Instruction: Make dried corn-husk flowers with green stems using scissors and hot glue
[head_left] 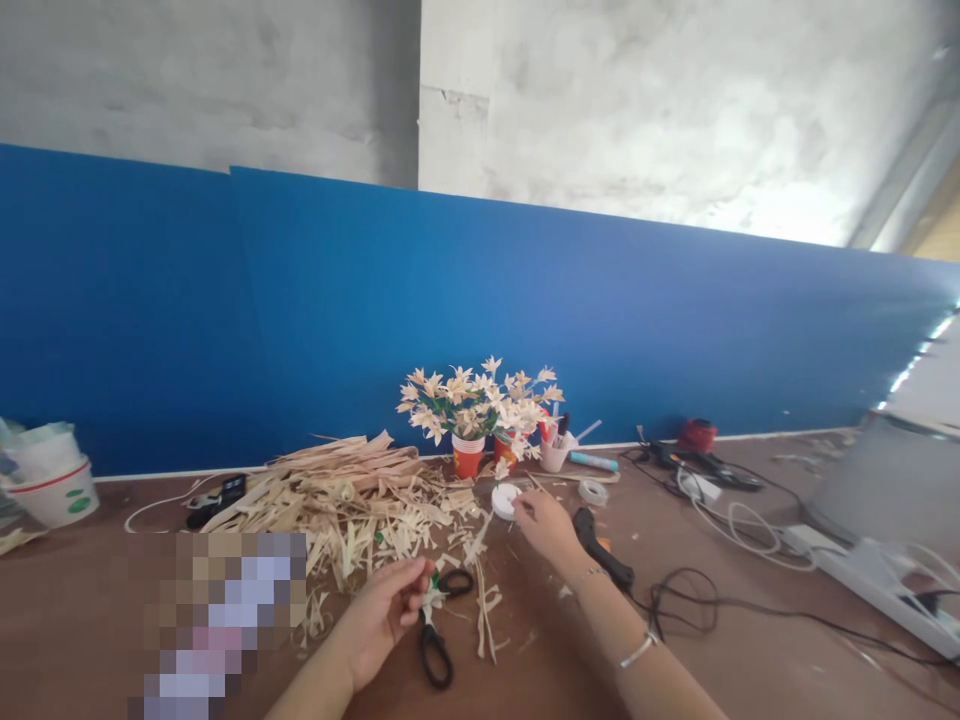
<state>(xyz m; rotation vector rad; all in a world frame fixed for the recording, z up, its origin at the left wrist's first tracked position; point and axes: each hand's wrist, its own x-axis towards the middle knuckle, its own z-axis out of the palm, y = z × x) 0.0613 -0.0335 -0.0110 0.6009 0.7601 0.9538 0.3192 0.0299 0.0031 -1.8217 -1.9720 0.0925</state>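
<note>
My left hand (384, 612) is closed, thumb against curled fingers, on a small pale flower (433, 596) with a bit of green at its base. Just beyond it, black-handled scissors (436, 655) lie on the table, partly covered by the flower and fingers. My right hand (549, 524) reaches forward with its fingers pinched at the right rim of a round white dish (504, 500); what they hold, if anything, is too small to make out. A black glue gun (602, 552) lies just right of my right wrist.
Dried husk strips (352, 490) are heaped at left centre. Pale flowers stand in red paper cups (468, 460) by the blue partition (360, 300). A tape roll (592, 491), cables (705, 598) and a power strip (877, 590) lie right. A white tub (56, 492) stands far left.
</note>
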